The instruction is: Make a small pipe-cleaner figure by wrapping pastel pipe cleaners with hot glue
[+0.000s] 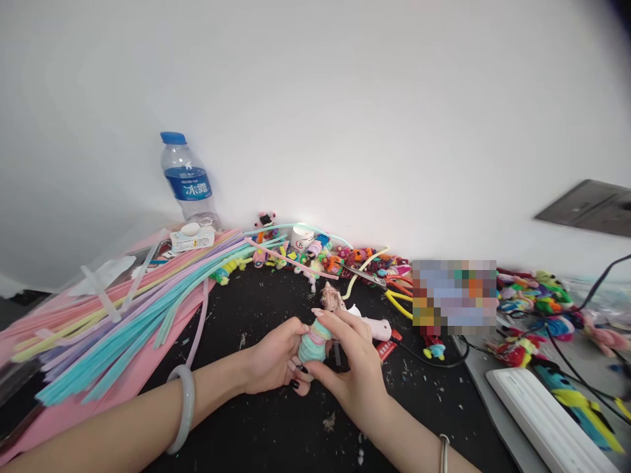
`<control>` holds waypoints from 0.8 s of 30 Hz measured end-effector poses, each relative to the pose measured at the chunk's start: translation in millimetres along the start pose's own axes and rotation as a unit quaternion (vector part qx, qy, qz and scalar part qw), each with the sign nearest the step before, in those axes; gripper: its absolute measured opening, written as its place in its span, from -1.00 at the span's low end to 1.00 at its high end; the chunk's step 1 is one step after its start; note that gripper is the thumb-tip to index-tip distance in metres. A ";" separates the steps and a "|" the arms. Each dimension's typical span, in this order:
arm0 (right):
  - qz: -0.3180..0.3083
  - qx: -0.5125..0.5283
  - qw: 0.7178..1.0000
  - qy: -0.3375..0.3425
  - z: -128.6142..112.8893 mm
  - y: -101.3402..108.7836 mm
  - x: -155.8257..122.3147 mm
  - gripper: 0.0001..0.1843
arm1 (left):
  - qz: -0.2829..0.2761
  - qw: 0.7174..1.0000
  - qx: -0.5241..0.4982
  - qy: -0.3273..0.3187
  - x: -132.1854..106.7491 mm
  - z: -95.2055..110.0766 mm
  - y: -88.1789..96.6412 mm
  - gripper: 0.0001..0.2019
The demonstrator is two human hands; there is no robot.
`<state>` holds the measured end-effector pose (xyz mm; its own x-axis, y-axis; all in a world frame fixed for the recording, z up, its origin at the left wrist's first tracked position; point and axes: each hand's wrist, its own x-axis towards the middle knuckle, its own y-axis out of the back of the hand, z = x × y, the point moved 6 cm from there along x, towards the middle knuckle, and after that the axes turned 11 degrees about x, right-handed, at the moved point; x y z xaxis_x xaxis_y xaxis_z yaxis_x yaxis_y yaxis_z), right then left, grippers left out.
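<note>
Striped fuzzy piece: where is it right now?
In the head view, the striped fuzzy piece is at lower centre, held between the left hand and the right hand, over the black tabletop.

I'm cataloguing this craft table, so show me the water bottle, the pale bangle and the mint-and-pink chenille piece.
Water bottle point(189, 184): head view, on the label around its middle.
Pale bangle point(188, 403): head view, on the band's outer curve.
Mint-and-pink chenille piece point(312, 347): head view, on its mint-coloured part.

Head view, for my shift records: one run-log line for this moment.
left hand: holds mint-pink chenille piece; right hand: grips same piece; left side: chenille-stem bundle, capped bottle
</note>
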<state>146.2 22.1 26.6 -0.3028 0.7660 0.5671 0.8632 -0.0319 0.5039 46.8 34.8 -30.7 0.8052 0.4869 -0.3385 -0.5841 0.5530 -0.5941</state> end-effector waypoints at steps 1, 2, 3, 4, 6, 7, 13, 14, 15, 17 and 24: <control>-0.002 -0.001 1.000 -0.002 0.3 0.0 0.3 -0.37 | 0.000 1.000 0.002 0.000 0.2 0.5 -0.2 -0.71; -0.009 -0.004 1.000 -0.005 0.8 -0.3 0.8 -0.37 | 0.003 1.000 0.007 -0.005 0.4 1.8 -0.2 -0.71; -0.019 -0.008 1.000 -0.009 1.2 -0.9 1.5 -0.36 | 0.009 1.000 0.015 -0.012 0.5 3.8 -0.2 -0.71; -0.030 -0.014 0.999 -0.013 1.6 -1.5 2.4 -0.34 | 0.016 0.999 0.025 -0.022 0.4 6.4 0.0 -0.71; -0.049 -0.022 0.998 -0.020 1.5 -2.0 5.0 -0.28 | 0.032 0.998 0.043 -0.044 -0.1 12.4 0.5 -0.71; -0.055 -0.023 0.998 -0.021 1.0 -1.7 6.7 -0.24 | 0.037 0.997 0.045 -0.051 -0.6 15.3 0.9 -0.70; -0.045 -0.017 0.999 -0.006 -1.8 0.8 18.9 -0.21 | 0.041 0.995 -0.024 -0.085 -3.5 32.7 8.7 -0.73; -0.044 -0.022 0.999 0.000 -1.1 0.4 20.6 -0.22 | 0.043 0.994 -0.040 -0.096 -4.0 36.3 10.6 -0.75; -0.043 -0.028 0.999 0.006 0.0 0.0 21.9 -0.24 | 0.048 0.992 -0.053 -0.105 -4.6 39.5 12.5 -0.77; -0.037 -0.043 0.998 0.017 3.3 -0.4 23.7 -0.25 | 0.065 0.989 -0.065 -0.119 -5.6 44.0 16.1 -0.80; -0.017 -0.052 0.998 0.026 11.0 3.9 19.3 -0.33 | 0.093 0.981 -0.062 -0.158 -7.7 48.3 23.3 -0.79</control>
<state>148.2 43.8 32.4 -0.3551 0.7329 0.5803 0.8056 -0.0749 0.5877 22.1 76.6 -6.6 0.6028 0.7678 -0.2170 -0.6849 0.3583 -0.6345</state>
